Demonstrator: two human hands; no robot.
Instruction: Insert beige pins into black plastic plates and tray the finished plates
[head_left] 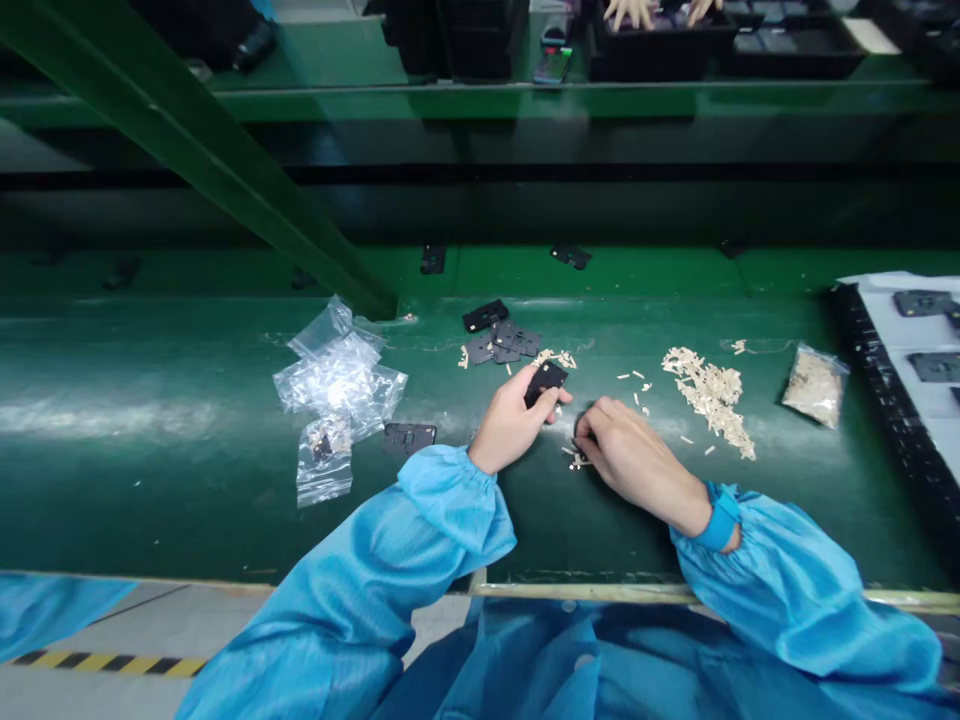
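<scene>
While my left hand [513,420] is pinching a black plate [546,381] between thumb and fingers above the green bench [600,540], my right hand [628,450] is reaching down beside a small cluster of bits [577,462]. The right thumb and index finger are curling toward each other; whether they are pinching a bit, I cannot tell. Pick-up is apparently proceeding, and the next move is calling for a precise fingertip grip.

Blue sleeves [450,510], green table [187,500], black part [546,378], beige pieces [709,390], yellow-and-black striped floor tape [112,662].
</scene>
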